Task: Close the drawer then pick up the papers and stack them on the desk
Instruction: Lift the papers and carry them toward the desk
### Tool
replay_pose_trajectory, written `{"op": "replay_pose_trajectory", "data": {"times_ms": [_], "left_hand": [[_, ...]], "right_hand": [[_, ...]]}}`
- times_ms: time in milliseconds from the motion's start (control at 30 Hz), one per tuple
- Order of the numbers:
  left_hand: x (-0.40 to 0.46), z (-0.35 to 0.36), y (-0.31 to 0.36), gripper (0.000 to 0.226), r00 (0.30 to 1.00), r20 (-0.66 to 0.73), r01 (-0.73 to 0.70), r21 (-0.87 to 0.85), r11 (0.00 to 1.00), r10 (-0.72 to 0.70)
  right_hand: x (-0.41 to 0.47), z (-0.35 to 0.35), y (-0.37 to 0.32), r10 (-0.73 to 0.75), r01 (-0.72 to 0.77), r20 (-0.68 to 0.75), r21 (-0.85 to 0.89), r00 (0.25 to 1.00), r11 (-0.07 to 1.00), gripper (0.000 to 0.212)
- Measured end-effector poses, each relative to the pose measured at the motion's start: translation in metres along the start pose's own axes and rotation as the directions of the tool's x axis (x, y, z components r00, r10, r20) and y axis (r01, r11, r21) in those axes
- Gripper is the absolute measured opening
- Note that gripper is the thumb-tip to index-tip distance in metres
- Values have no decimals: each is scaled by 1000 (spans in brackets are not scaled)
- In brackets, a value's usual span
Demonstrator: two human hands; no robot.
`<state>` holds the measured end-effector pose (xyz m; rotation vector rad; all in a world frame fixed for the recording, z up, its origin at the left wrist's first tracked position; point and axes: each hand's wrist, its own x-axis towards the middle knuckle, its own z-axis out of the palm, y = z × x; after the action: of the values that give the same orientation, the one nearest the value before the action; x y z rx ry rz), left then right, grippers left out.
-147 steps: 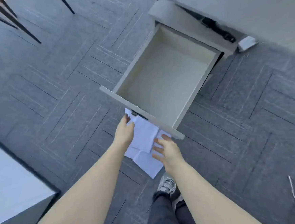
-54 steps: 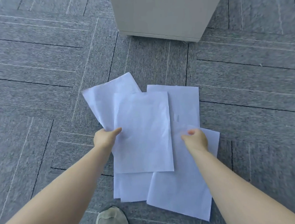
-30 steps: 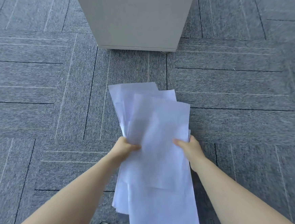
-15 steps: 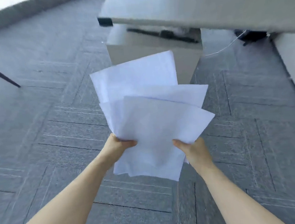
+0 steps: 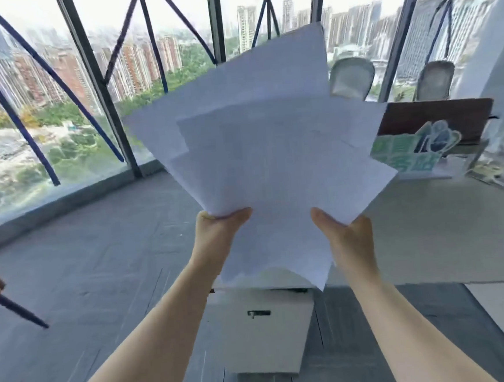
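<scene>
Several white papers (image 5: 260, 157) fan out loosely in front of me, held up at chest height. My left hand (image 5: 218, 232) pinches their lower left edge, thumb on top. My right hand (image 5: 346, 234) grips the lower right edge the same way. Below the papers stands the drawer cabinet (image 5: 265, 337), its drawer shut, with a small lock on the front. The pale desk (image 5: 429, 231) stretches to the right, behind and partly under the papers.
On the desk's far right lie a green-and-white sign (image 5: 416, 150), cables and a dark board (image 5: 438, 119). Two grey chairs (image 5: 352, 79) stand behind it. Floor-to-ceiling windows (image 5: 56, 100) fill the back. A dark chair leg (image 5: 19, 311) pokes in at left. Grey carpet covers the floor.
The drawer was pushed shut, then both hands gathered the papers from the floor and lifted them. My view has risen from the floor to the desk and windows.
</scene>
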<state>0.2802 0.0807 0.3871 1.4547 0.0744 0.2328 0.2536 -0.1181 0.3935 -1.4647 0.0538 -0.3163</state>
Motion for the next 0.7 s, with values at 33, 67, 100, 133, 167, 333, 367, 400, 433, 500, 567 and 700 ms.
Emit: {"op": "replay_pose_trajectory", "data": {"times_ms": [33,67,100,133,167,333,367,400,433,500,567,700], "left_hand": [[16,11,0,10,1000,-12,-14,-5,1000,14],[33,23,-3,8,1000,-22,-22,-5,1000,22],[50,34,-10,8,999,-32,-27,1,1000,27],[67,46,-19,8,999,-45,-30,9,1000,31],[85,56,-32,9,998,-63,-30,10,1000,30],[140,87,-145,15,980,-104,177,72,982,-169],[139,88,-168,17,970,-115,227,93,970,-216],[135,88,-187,21,957,-139,271,104,957,-256],[131,89,-203,24,944,-159,308,104,946,-290],[131,95,-212,22,925,-182,354,84,932,-335],[152,97,-205,17,928,-193,337,74,939,-318],[202,88,-192,17,948,-151,294,70,953,-281]], "right_hand": [[17,-1,0,-18,19,-30,15,999,1000,9],[36,-3,3,-35,37,-50,31,998,999,6],[55,-6,9,-51,54,-52,49,997,997,9],[75,-9,17,-68,70,-44,58,997,996,15],[95,-13,30,-75,77,-29,61,997,995,19],[178,-43,153,112,-111,9,-46,994,993,22],[182,-49,176,164,-163,8,-75,986,984,22],[183,-52,196,213,-212,1,-86,977,973,23],[185,-53,210,250,-250,-7,-77,968,965,24],[196,-45,219,280,-280,-3,-39,960,959,19],[220,-32,217,240,-239,-2,-50,971,970,9],[250,-22,228,210,-206,30,-86,977,975,17]]}}
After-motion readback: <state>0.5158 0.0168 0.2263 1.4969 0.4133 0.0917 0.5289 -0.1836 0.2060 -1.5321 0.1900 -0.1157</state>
